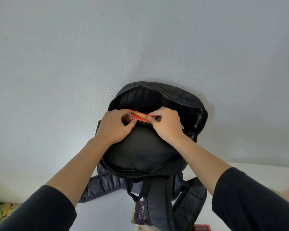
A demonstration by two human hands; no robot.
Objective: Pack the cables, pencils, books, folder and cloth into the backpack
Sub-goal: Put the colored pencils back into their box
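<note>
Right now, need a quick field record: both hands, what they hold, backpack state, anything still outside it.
left hand: fingers curled, pinching the left end of the red box
right hand: pinching the box's right end
red box: pencil-tip print, probably the pencils; partly sunk at the near edge of the opening
backpack: black, upright against the wall, main zip open
outside: purple book partly under the straps; red item cut off by the bottom edge
contents: interior dark, cannot tell
</note>
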